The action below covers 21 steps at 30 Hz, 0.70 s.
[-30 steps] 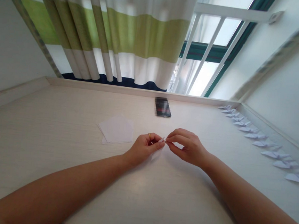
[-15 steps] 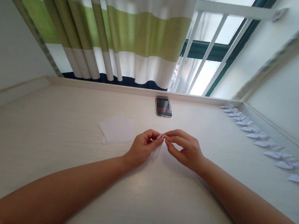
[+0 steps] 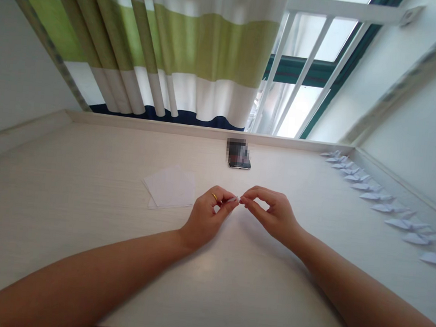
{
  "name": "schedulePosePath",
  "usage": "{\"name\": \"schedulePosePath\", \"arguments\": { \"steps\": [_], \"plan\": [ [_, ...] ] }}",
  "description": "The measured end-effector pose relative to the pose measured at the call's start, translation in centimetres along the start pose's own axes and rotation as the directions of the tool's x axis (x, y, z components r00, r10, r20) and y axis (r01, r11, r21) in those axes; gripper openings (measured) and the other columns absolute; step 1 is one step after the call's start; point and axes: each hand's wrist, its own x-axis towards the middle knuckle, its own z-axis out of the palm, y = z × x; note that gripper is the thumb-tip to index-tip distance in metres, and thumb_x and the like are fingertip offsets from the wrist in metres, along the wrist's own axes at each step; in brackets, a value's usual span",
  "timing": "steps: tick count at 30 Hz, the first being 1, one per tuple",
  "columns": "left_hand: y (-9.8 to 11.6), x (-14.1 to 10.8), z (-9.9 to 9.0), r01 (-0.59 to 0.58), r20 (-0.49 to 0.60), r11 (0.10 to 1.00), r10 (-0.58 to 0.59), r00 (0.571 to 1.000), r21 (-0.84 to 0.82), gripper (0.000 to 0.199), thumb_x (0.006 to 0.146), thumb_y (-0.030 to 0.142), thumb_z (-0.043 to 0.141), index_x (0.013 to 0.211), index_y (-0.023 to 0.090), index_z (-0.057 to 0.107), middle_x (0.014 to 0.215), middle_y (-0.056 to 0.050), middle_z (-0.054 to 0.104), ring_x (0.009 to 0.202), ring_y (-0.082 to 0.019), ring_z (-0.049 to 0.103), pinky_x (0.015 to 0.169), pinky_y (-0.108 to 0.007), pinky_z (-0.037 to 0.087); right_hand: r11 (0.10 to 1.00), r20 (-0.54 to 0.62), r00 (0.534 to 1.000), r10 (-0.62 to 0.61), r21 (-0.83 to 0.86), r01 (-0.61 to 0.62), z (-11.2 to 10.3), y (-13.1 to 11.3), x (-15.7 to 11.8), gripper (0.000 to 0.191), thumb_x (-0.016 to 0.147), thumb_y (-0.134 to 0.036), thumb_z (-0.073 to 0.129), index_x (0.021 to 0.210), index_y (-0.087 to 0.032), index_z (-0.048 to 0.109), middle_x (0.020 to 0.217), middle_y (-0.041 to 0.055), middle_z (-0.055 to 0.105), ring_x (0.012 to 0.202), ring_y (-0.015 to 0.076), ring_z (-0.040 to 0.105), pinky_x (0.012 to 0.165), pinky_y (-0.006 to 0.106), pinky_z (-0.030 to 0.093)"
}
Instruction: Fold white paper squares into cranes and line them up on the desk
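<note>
My left hand (image 3: 207,217), with a gold ring on one finger, pinches a small folded white paper (image 3: 232,200) between thumb and fingertips. Most of that paper is hidden by the fingers. From the other side, my right hand (image 3: 277,213) closes thumb and forefinger on the paper's right tip. The fingertips of both hands almost meet, a little above the white table. Left of my left hand lie a few flat white paper sheets (image 3: 170,187), loosely overlapping.
A row of folded paper cranes (image 3: 370,196) runs along the table's right edge. A dark phone, partly blurred out (image 3: 238,157), lies near the back. Behind the raised back rim (image 3: 160,126) hang a striped curtain (image 3: 213,46) and a white window railing (image 3: 342,10).
My right thumb has come up and closed against the forefinger at the paper's tip. The paper flap that hung below my left fingers no longer shows.
</note>
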Motion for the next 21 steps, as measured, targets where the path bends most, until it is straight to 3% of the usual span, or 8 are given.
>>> {"name": "schedulePosePath", "arguments": {
  "steps": [4, 7, 10, 15, 21],
  "plan": [
    [0.0, -0.2, -0.1, -0.125, -0.005, 0.987, 0.126, 0.992, 0.099, 0.007, 0.076, 0.020, 0.053, 0.075, 0.016, 0.059, 0.072, -0.001, 0.055, 0.070, -0.011, 0.051, 0.066, -0.024, 0.041, 0.976, 0.096, 0.983, 0.159, 0.131, -0.171, -0.5, -0.2, 0.2, 0.014, 0.073, -0.025, 0.055, 0.065, -0.015, 0.059, 0.062, 0.0021, 0.059, 0.060, 0.0127, 0.053, 0.057, 0.025, 0.041],
    [-0.1, -0.3, -0.1, -0.184, 0.015, 0.977, 0.184, 0.983, 0.103, 0.009, 0.077, 0.018, 0.052, 0.081, 0.018, 0.060, 0.077, -0.002, 0.055, 0.073, -0.012, 0.053, 0.068, -0.025, 0.043, 0.878, 0.223, 0.941, 0.255, 0.355, -0.322, -0.8, 0.1, 0.4, 0.014, 0.071, -0.027, 0.058, 0.065, -0.014, 0.059, 0.059, 0.0006, 0.058, 0.057, 0.0106, 0.051, 0.057, 0.024, 0.041],
    [-0.2, -0.3, -0.1, -0.205, 0.038, 0.975, 0.202, 0.979, 0.091, 0.013, 0.078, 0.017, 0.051, 0.087, 0.019, 0.060, 0.078, -0.002, 0.055, 0.074, -0.012, 0.052, 0.067, -0.026, 0.043, 0.772, 0.353, 0.894, 0.275, 0.473, -0.424, -1.0, 0.5, 0.6, 0.014, 0.069, -0.026, 0.060, 0.065, -0.013, 0.061, 0.060, 0.0009, 0.060, 0.055, 0.0090, 0.050, 0.058, 0.024, 0.040],
    [0.0, -0.3, -0.2, -0.190, 0.042, 0.978, 0.187, 0.981, 0.085, 0.010, 0.077, 0.020, 0.053, 0.082, 0.019, 0.061, 0.076, -0.002, 0.053, 0.072, -0.012, 0.052, 0.066, -0.025, 0.043, 0.703, 0.434, 0.860, 0.268, 0.522, -0.483, -1.3, 1.0, 0.7, 0.011, 0.068, -0.022, 0.062, 0.066, -0.012, 0.063, 0.060, 0.0018, 0.062, 0.055, 0.0085, 0.050, 0.058, 0.024, 0.039],
    [0.2, -0.3, -0.2, -0.169, 0.064, 0.983, 0.165, 0.984, 0.069, 0.008, 0.077, 0.022, 0.053, 0.079, 0.019, 0.060, 0.074, -0.002, 0.054, 0.071, -0.012, 0.053, 0.065, -0.025, 0.043, 0.704, 0.462, 0.838, 0.290, 0.490, -0.514, -1.4, 0.8, 0.8, 0.008, 0.067, -0.019, 0.062, 0.064, -0.012, 0.063, 0.059, 0.0008, 0.062, 0.052, 0.0074, 0.048, 0.055, 0.023, 0.038]
  ]
}}
